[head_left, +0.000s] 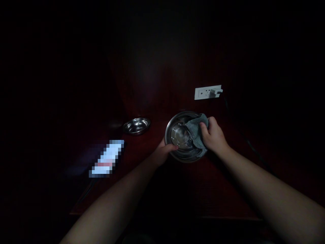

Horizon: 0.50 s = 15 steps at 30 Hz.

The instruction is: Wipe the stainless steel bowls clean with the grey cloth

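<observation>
A shiny steel bowl [180,135] is tilted toward me over a dark reddish table [157,84]. My left hand [164,151] grips its near-left rim, thumb lying inside the bowl. My right hand [213,135] is closed on a grey cloth [195,130], pressing it against the bowl's right inner wall and rim. The scene is very dark, so the fingers behind the bowl are hidden.
A second, smaller steel bowl [136,125] sits on the table to the left. A lit phone screen [106,158] lies nearer the left front. A white power strip [207,92] with a plug and a dark cable sits behind the bowl.
</observation>
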Motion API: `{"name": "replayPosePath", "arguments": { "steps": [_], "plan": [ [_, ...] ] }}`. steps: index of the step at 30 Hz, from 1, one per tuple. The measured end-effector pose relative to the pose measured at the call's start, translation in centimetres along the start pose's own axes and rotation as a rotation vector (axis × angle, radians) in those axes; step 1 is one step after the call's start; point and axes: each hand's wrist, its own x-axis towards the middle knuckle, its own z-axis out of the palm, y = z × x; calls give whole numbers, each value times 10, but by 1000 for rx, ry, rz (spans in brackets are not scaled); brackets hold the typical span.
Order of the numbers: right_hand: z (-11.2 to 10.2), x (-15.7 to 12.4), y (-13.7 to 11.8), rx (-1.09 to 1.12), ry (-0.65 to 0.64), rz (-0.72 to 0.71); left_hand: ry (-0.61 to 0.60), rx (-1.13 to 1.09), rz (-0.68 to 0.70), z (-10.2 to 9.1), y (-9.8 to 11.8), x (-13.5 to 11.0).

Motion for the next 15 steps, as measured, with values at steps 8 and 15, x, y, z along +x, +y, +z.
{"name": "replayPosePath", "arguments": {
  "steps": [8, 15],
  "plan": [
    [-1, 0, -1, 5, -2, -23, 10, -20, 1, 4, 1, -2],
    [-2, 1, 1, 13, 3, -34, 41, -4, -82, 3, 0, -5]
  ]
}}
